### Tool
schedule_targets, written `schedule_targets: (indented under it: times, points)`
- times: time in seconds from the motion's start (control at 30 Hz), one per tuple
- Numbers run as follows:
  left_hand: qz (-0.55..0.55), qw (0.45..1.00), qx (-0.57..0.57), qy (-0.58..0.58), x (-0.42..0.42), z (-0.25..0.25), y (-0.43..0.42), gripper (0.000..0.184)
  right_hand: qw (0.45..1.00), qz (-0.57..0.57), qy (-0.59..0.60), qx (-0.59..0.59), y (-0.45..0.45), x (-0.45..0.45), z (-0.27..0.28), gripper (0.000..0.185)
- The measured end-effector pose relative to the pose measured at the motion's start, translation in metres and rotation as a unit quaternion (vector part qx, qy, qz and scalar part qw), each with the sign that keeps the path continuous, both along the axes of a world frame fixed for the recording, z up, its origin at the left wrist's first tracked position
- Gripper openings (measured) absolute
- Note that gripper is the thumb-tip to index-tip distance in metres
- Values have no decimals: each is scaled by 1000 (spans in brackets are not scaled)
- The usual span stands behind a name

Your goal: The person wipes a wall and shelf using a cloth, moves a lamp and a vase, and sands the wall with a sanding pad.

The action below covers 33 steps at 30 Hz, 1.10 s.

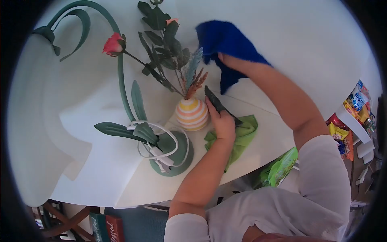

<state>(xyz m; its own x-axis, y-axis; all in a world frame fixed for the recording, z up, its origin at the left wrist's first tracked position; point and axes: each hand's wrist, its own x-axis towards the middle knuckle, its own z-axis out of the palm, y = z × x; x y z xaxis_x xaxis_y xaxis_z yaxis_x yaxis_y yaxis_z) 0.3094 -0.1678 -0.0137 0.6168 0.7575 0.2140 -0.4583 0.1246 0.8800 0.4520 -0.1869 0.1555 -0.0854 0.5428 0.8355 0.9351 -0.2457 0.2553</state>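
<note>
Two cloths, one striped vase, one green-stemmed lamp, one red-pink rose, one dark slim object, one surface

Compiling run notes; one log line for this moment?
Right hand: holding blue cloth | left hand: holding dark object | striped vase: upright

We see a blue cloth with a soft, matt, slightly fuzzy pile, and a green cloth that looks thinner and smoother in its folds. The dark green piece has a faint sheen, though we cannot tell its material. The striped vase looks ceramic, smooth and softly glossy; the rose has matt, fabric-like petals. We find a matt, smooth finish on the lamp base, smooth plastic on the white cable, and shiny, crinkled plastic film on the green packet.
</note>
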Motion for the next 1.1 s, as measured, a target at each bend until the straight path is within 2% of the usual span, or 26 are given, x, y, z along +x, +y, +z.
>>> schedule_targets:
  times: [0.17,0.27,0.3,0.37,0.4,0.43,0.47,0.53,0.57,0.63,0.73,0.8,0.87,0.9,0.97,1.03,1.1]
  points:
    - [-9,1000,-11,14,-3,3,-2,66,999,-3,29,-46,-6,-13,-40,44]
    - [-38,998,-52,-27,-6,10,-4,65,985,13,129,-115,-27,-26,-60,53]
    - [-24,999,-24,-10,-5,9,-3,65,980,-45,143,-135,-31,-11,-87,52]
    - [3,999,31,24,-2,5,-1,65,975,-102,66,-185,-46,-6,-121,52]
    - [-5,1000,18,16,-3,7,-1,65,969,-132,29,-209,-54,-10,-131,52]
    - [-13,1000,5,8,-4,10,-1,64,961,-126,59,-238,-64,-21,-124,43]
    - [-22,1000,-8,0,-5,11,-1,64,952,-75,162,-251,-70,-29,-114,41]
    - [-5,999,32,26,0,4,2,64,896,31,358,-261,-80,-43,-94,39]
    - [2,998,51,38,1,4,2,64,898,10,329,-292,-87,-53,-83,35]
    - [-35,999,5,23,1,6,-1,64,894,-36,269,-357,-102,-70,-61,29]
    - [-75,995,-59,20,-5,20,-7,65,953,-30,171,-247,-137,-65,-42,31]
    - [-76,995,-61,17,-3,17,-6,65,941,-78,158,-288,-166,-70,5,40]
    - [-57,998,-25,8,9,-4,-1,66,959,-238,-26,-149,-198,-41,25,46]
    - [-53,998,-19,8,9,-4,-1,66,923,-319,107,-184,-202,-47,59,48]
    - [-46,999,-8,12,6,-1,-3,67,875,-433,164,-143,-204,-58,120,48]
    - [-46,999,-15,12,3,2,-5,68,876,-472,87,-46,-196,-58,125,46]
    - [-50,998,-31,13,0,9,-6,68,877,-474,81,3,-182,-51,101,47]
